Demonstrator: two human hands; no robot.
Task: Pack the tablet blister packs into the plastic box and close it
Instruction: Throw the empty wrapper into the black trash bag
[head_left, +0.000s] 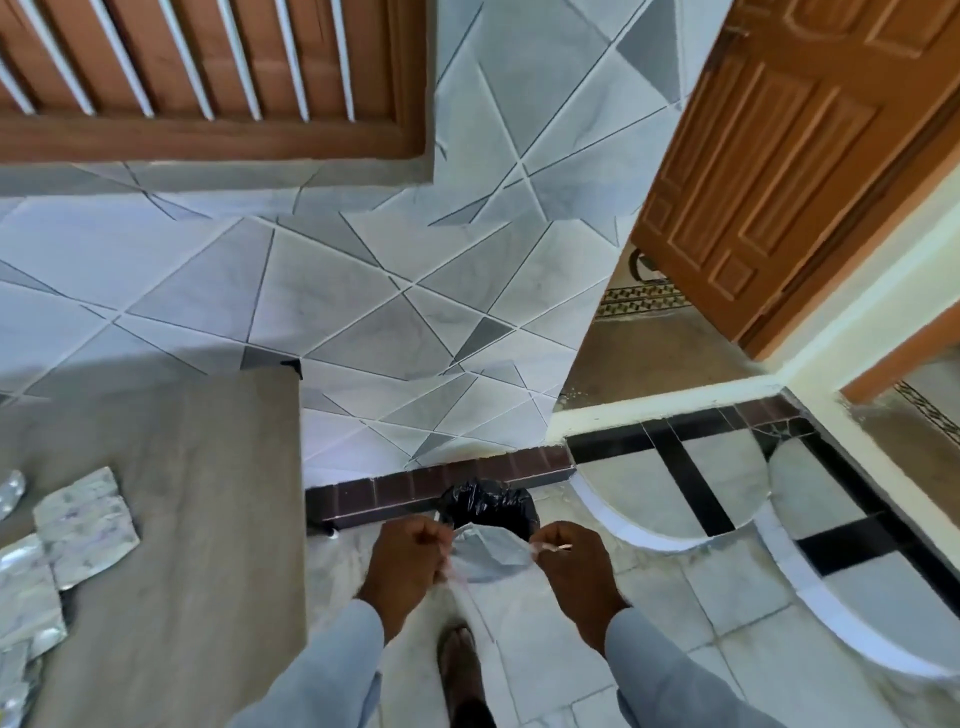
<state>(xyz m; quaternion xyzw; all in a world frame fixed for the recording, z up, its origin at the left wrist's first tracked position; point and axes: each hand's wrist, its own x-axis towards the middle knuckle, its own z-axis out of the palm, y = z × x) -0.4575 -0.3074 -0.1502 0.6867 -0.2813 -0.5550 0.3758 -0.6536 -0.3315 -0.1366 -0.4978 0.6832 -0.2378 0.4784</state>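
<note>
Both hands, left (410, 558) and right (569, 564), pinch a clear crinkly plastic piece (488, 558) over the black-bagged bin (488, 506), looks like binning it. I'd release right over the opening. Silver foil blister packs (85, 525) sit on the grey worktop (197, 519) left; no box visible. Grey geometric tiled wall (363, 291), wooden door (769, 182).

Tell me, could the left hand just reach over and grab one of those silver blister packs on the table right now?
Probably not at once. The left hand is pinching a clear wrapper together with the right hand over the black-lined bin. The blister packs lie uncovered on the table further left.
</note>
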